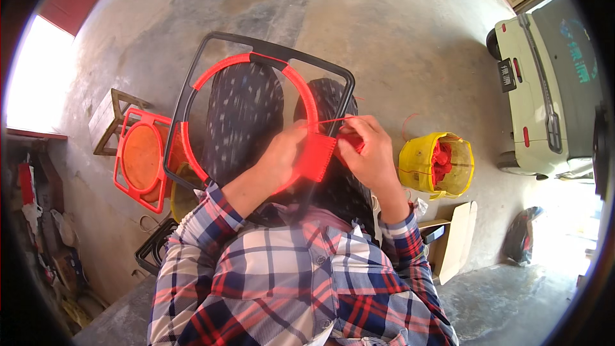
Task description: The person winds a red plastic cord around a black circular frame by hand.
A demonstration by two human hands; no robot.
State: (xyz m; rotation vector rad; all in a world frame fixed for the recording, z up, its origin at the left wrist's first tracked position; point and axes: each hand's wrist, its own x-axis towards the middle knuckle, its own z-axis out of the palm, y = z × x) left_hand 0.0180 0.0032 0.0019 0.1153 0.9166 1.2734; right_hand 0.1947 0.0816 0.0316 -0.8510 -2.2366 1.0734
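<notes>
A black frame (349, 77) with a round inner ring lies tilted across my lap. Red cord (307, 90) is wound closely around much of the ring, and bare black shows at its left side. My left hand (285, 157) grips the ring's lower right part, beside a flat red woven-looking piece (317, 159); some of its fingers are hidden. Just right of the frame's side bar, my right hand (371, 157) is closed, thumb against fingers, on a small red bundle of cord (352, 143). A thin red strand (333, 120) runs taut between the ring and my right fingers.
A yellow bucket (416, 160) of tangled red cord stands on the floor at right. Near it lies an opened cardboard box (458, 243). At left are an orange-red frame (120, 166) and a wooden stool (106, 125). A pale vehicle (528, 96) is parked far right.
</notes>
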